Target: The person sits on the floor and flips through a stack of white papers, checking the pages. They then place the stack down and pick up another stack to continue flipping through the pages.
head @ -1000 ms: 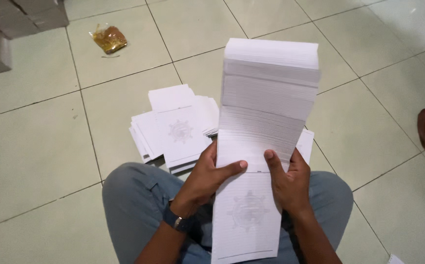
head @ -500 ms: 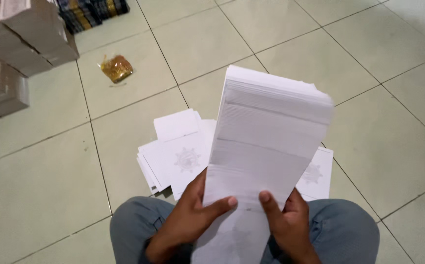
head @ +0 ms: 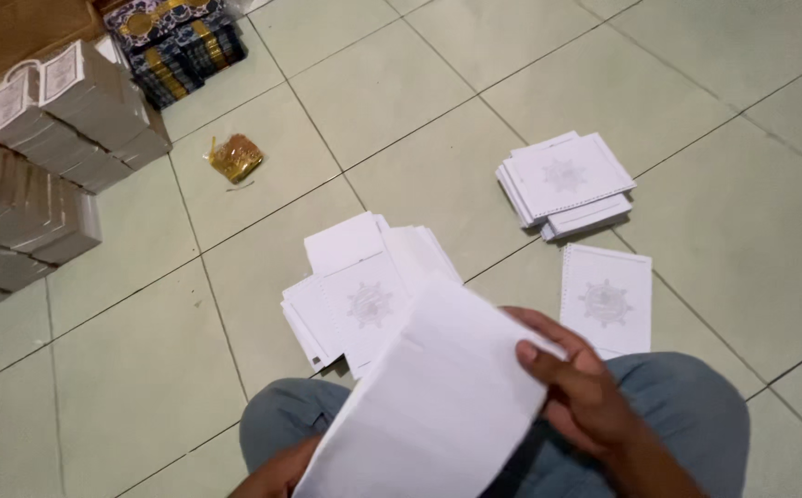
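Note:
I sit on a tiled floor with my knees in grey trousers at the bottom of the view. My right hand [head: 578, 387] grips the right edge of a thick stack of white sheets [head: 429, 406] lying flat over my lap. My left hand [head: 277, 478] holds the stack from underneath at the lower left, mostly hidden. Just beyond my knees lies a loose pile of white sheets with a pale star print [head: 364, 295]. A single printed sheet [head: 607, 300] lies by my right knee.
A neat stack of printed sheets [head: 567, 183] sits further right. Piles of grey booklets [head: 60, 129] stand at the far left, with dark patterned books [head: 175, 46] behind them. A small gold wrapper [head: 236, 157] lies on the tiles.
The stack has dropped from upright in front of me to flat over my lap. My view has shifted, revealing the right-hand stack and the single sheet.

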